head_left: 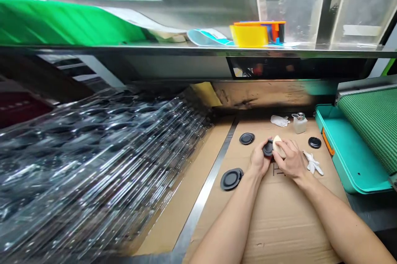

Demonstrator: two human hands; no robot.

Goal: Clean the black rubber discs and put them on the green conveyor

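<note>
Black and cream are meeting at the centre of the head view, where the left hand (259, 158) is pinching a black disc (268, 148) near its edge, fingers closed on it. The right hand (290, 158) is wrapping over a cream pad (278, 146), fingers curving firmly across its top and pressing it against the face of the disc. The left hand appears to be steadying the disc so that it can take the pad's pressure. Both forearms are reaching forward from the bottom of the view and converging, with the wrists bent inward and the hands nearly touching.

A cardboard sheet (279, 222) is covering the bench beneath them. Three more black discs are lying on it within easy reach: a small one (247, 138) just beyond the left hand, a larger one (231, 179) nearer the left arm, and another small one (314, 142) to the right. Along the far edge, a white rag (280, 121) and a pump bottle (300, 123) are standing close by, seemingly kept handy, while white gloves (312, 163) are lying right of the hands. A teal tray (350, 152) is sitting further right, and clear plastic trays (93, 173) are stacked along the left.
</note>
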